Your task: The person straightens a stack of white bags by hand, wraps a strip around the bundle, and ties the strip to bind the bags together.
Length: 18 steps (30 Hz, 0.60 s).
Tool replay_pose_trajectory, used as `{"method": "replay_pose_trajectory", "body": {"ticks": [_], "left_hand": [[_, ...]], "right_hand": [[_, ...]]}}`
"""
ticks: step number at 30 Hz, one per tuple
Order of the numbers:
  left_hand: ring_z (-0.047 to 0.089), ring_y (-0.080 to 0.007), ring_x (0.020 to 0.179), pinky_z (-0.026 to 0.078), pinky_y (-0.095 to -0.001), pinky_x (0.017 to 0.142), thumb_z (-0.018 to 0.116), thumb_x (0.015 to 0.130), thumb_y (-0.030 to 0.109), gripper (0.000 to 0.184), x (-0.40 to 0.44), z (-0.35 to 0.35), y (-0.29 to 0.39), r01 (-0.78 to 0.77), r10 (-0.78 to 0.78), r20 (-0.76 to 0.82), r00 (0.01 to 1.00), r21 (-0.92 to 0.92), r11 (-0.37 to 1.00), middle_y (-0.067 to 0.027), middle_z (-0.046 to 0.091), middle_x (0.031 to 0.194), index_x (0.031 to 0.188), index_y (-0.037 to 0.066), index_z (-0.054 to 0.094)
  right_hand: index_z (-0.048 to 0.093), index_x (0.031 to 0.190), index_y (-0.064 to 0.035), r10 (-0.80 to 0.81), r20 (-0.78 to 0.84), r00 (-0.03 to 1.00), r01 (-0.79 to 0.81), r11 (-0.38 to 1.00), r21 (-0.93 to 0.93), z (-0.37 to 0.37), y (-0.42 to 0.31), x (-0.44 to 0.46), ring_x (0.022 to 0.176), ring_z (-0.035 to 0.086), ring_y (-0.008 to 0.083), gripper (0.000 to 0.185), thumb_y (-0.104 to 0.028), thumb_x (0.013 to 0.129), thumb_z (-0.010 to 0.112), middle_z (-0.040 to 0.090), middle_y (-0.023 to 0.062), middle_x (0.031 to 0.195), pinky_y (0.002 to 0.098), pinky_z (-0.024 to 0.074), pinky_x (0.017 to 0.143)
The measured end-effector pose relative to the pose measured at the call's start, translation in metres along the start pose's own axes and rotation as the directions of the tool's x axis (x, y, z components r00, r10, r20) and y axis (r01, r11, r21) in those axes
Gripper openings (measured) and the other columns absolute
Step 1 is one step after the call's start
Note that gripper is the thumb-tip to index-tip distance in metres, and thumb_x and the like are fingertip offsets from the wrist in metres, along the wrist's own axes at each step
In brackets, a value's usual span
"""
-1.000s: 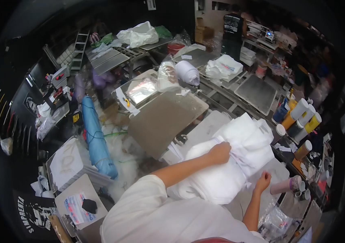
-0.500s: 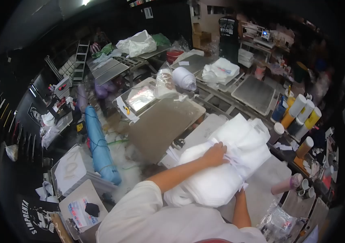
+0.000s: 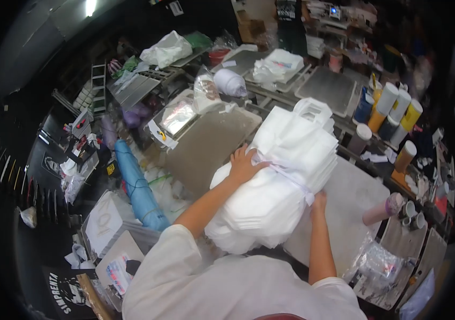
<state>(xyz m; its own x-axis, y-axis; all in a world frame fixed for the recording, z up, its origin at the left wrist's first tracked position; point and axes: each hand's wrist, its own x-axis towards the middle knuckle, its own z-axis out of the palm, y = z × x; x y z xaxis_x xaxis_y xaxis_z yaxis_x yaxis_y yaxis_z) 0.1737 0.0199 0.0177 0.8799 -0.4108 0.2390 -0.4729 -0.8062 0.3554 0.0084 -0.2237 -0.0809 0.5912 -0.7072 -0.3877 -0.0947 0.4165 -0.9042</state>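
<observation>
A thick stack of white fabric bags (image 3: pixel 270 186) leans in front of me, its cut-out handles at the far end. Around its middle runs a pale fabric strip (image 3: pixel 290 176), which cinches the stack. My left hand (image 3: pixel 245 166) grips the stack's left side by the strip, thumb pointing along it and fingers spread over the edge. Low on the right side, my right hand (image 3: pixel 318 201) is closed against the bundle near the strip's end; its fingertips are partly hidden. Beneath lies a pale grey flat board (image 3: pixel 353 200).
Ink containers (image 3: pixel 390 112) stand along the right bench. A pink cylinder (image 3: pixel 382 209) and a clear plastic packet (image 3: pixel 379 264) lie nearer. On the left are a blue wrapped roll (image 3: pixel 137 186) and a plastic bin (image 3: pixel 131 221). Another person (image 3: pixel 290 24) stands at the back.
The bundle has turned and tilted, so its handles now show at the far end. My left hand has shifted left and up with it; my right hand has come up beside it.
</observation>
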Motion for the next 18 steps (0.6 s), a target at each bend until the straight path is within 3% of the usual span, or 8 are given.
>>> {"method": "replay_pose_trajectory", "body": {"ticks": [1, 3, 5, 7, 10, 12, 15, 18], "left_hand": [[0.025, -0.0428, 0.142, 0.019, -0.0563, 0.115, 0.061, 0.077, 0.076, 0.099, -0.005, 0.004, 0.011, 0.113, -0.114, 0.122, 0.986, 0.014, 0.994, -0.0250, 0.028, 0.155, 0.146, 0.008, 0.042], [0.025, -0.0431, 0.142, 0.018, -0.0566, 0.116, 0.064, 0.077, 0.073, 0.100, -0.018, 0.017, 0.035, 0.083, -0.086, 0.182, 0.980, 0.022, 0.996, -0.0256, 0.029, 0.154, 0.146, 0.005, 0.039], [0.025, -0.0444, 0.142, 0.018, -0.0605, 0.115, 0.072, 0.076, 0.062, 0.100, -0.019, 0.020, 0.062, -0.025, 0.030, 0.150, 0.988, -0.035, 0.999, -0.0267, 0.030, 0.152, 0.147, 0.002, 0.033], [0.030, -0.0431, 0.140, 0.019, -0.0643, 0.113, 0.085, 0.070, 0.035, 0.093, -0.005, -0.003, 0.069, -0.354, 0.353, -0.038, 0.935, -0.200, 0.914, -0.0248, 0.034, 0.150, 0.143, 0.003, 0.039], [0.027, -0.0368, 0.145, 0.018, -0.0657, 0.114, 0.087, 0.066, 0.033, 0.090, 0.034, -0.004, 0.052, -0.535, 0.725, 0.311, 0.615, -0.512, 0.673, -0.0149, 0.033, 0.156, 0.143, 0.012, 0.045], [0.022, -0.0368, 0.147, 0.016, -0.0671, 0.114, 0.088, 0.063, 0.040, 0.100, 0.035, 0.000, 0.050, -0.527, 0.649, 0.405, 0.644, -0.381, 0.760, -0.0139, 0.029, 0.158, 0.147, 0.014, 0.041], [0.013, -0.0387, 0.150, 0.013, -0.0700, 0.113, 0.088, 0.053, 0.055, 0.121, 0.036, 0.025, 0.028, -0.513, 0.530, 0.443, 0.723, -0.169, 0.842, -0.0135, 0.019, 0.163, 0.154, 0.019, 0.031], [0.007, -0.0441, 0.150, 0.014, -0.0719, 0.112, 0.089, 0.038, 0.066, 0.144, 0.043, 0.030, 0.016, -0.442, 0.411, 0.413, 0.813, -0.021, 0.897, -0.0153, 0.007, 0.165, 0.158, 0.024, 0.021]], "right_hand": [[0.049, 0.131, -0.0011, -0.179, -0.235, 0.955, 0.163, 0.983, -0.087, -0.005, 0.003, 0.003, 0.112, 0.058, 0.0256, 0.037, -0.024, 0.101, 0.049, 0.058, 0.0157, 0.124, 0.0377, 0.0459, 0.099], [0.054, 0.122, 0.0006, -0.468, -0.360, 0.807, 0.466, 0.879, -0.099, -0.026, -0.001, 0.004, 0.107, 0.058, 0.0251, 0.028, -0.011, 0.097, 0.059, 0.059, 0.0138, 0.117, 0.0353, 0.0455, 0.097], [0.060, 0.111, -0.0004, -0.743, -0.130, 0.657, 0.681, 0.658, -0.322, -0.012, -0.053, -0.051, 0.102, 0.060, 0.0243, 0.021, -0.008, 0.091, 0.065, 0.062, 0.0113, 0.107, 0.0350, 0.0473, 0.091], [0.065, 0.096, 0.0005, -0.597, 0.311, 0.740, 0.673, 0.655, -0.345, 0.009, -0.093, -0.088, 0.095, 0.065, 0.0262, 0.015, -0.011, 0.086, 0.069, 0.067, 0.0154, 0.100, 0.0361, 0.0496, 0.085], [0.064, 0.118, 0.0021, -0.336, 0.438, 0.834, 0.551, 0.558, -0.621, 0.037, -0.083, -0.097, 0.126, 0.054, 0.0314, 0.049, -0.033, 0.085, 0.073, 0.058, 0.0208, 0.130, 0.0454, 0.0391, 0.107], [0.046, 0.142, 0.0024, -0.419, 0.495, 0.761, 0.531, -0.036, -0.846, 0.052, -0.060, -0.093, 0.146, 0.025, 0.0364, 0.087, -0.055, 0.081, 0.070, 0.036, 0.0209, 0.153, 0.0543, 0.0158, 0.119], [0.025, 0.154, 0.0001, -0.322, 0.549, 0.771, 0.596, 0.060, -0.801, 0.045, -0.039, -0.074, 0.151, 0.001, 0.0386, 0.119, -0.073, 0.070, 0.068, 0.016, 0.0177, 0.163, 0.0601, -0.0025, 0.118], [0.024, 0.154, -0.0007, -0.343, 0.504, 0.792, 0.549, 0.041, -0.835, 0.039, -0.050, -0.065, 0.152, 0.003, 0.0376, 0.127, -0.075, 0.063, 0.073, 0.018, 0.0171, 0.162, 0.0593, -0.0001, 0.119]]}}
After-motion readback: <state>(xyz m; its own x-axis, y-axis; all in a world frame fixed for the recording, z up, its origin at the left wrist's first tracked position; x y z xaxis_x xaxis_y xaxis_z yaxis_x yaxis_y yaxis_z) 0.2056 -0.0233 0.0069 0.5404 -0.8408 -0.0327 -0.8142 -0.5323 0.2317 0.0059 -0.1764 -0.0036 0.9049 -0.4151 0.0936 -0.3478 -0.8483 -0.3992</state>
